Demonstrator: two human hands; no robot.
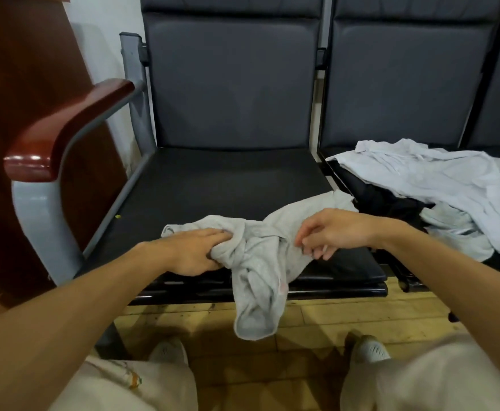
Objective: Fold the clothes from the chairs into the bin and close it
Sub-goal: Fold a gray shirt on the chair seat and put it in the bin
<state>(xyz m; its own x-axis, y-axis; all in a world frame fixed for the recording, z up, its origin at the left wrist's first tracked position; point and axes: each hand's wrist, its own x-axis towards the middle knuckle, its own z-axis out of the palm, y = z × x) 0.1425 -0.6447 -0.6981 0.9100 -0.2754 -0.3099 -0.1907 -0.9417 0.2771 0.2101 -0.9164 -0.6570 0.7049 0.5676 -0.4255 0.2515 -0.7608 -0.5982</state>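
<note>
Pale trousers (142, 387) and two white shoes (371, 350) fill the bottom edge, over a yellow wood floor (316, 315). Both bare forearms reach forward from there to the left chair (231, 84), a dark padded seat with a red-brown armrest (65, 129) on its left side. A second chair (405, 84) stands just beside it on the right and carries a pile (438, 185) of pale, crumpled clothes over something black.

A grey garment (260, 262) lies bunched on the front edge of the left seat. One end stretches right toward the pile, and a loose part hangs over the seat edge toward the floor.

The left hand (195, 253) lies low on the seat, palm down, at the garment's left end. Its fingers (213, 234) are curled around a wad of the grey cloth, thumb underneath.

The right hand (334, 232) is raised a little above the garment's right part, wrist bent, palm down. Its fingers (321, 253) hang loosely curled and narrow; whether the tips pinch the cloth cannot be told.
</note>
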